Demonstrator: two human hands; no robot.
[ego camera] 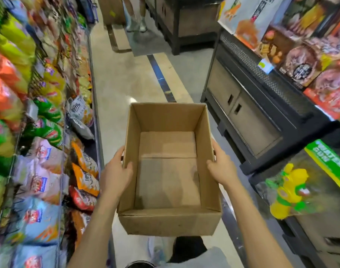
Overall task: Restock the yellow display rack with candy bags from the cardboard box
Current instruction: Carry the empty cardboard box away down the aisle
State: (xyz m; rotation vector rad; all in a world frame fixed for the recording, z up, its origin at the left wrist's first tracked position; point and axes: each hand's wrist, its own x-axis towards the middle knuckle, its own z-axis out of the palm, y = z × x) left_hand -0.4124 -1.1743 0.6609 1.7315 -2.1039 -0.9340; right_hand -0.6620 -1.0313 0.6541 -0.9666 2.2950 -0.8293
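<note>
I see both forearms stretched forward, left hand [116,171] and right hand [221,167] gripping the cardboard box's [169,223] side walls, thumbs hooked over the rim.

A glossy beige floor [126,84] runs between snack-bag shelves [39,132] and dark cabinets [242,113], catching a glare.

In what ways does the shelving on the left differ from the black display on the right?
The left shelving is wire racks packed with soft snack bags; the black display carries printed boxes on top. The left shelving has open tiers; the black display has closed cabinet doors below. Both line the same aisle.
</note>
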